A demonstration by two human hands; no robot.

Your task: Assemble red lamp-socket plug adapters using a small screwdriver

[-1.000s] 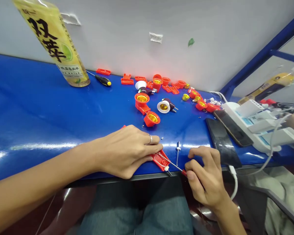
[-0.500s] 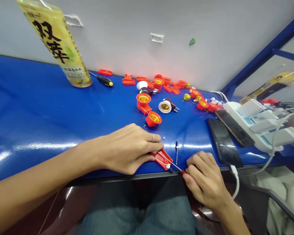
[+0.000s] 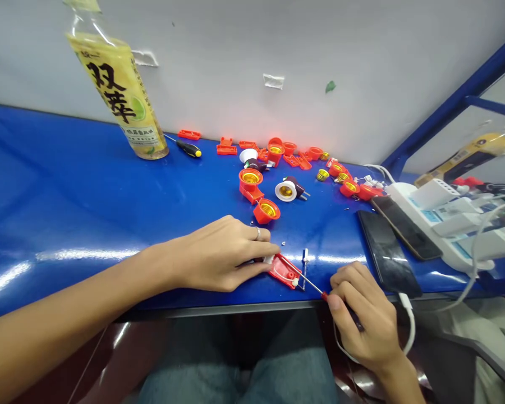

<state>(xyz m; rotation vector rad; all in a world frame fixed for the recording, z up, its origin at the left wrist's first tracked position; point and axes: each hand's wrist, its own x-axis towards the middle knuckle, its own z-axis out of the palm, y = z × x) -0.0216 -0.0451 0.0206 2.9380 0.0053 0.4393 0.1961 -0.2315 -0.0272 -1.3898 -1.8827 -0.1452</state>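
My left hand [image 3: 231, 255], a ring on one finger, is closed on the upper left end of a red plastic housing [image 3: 285, 271] near the table's front edge. Inside the housing show a white wire and a small white part; its gripped end is partly hidden by my fingers. My right hand [image 3: 364, 314] is closed round the handle of a screwdriver [image 3: 313, 285], whose metal shaft lies across the housing with the tip close to my left fingers. Just right of the housing lies a thin spring with a white piece [image 3: 305, 258]. A tiny screw [image 3: 283, 243] rests behind it.
Red lamp sockets [image 3: 267, 211] and a white-rimmed plug socket [image 3: 286, 191] lie behind my hands. A yellow-black screwdriver [image 3: 189, 148] lies beside a drink bottle [image 3: 130, 106]. On the right are two phones [image 3: 387, 252] and a power strip [image 3: 440, 230] with chargers and cables.
The view has shifted slightly, so things sit lower in it. My right hand and the screwdriver have moved a little right, and the shaft's tip has shifted along the housing. Both grips stay closed.
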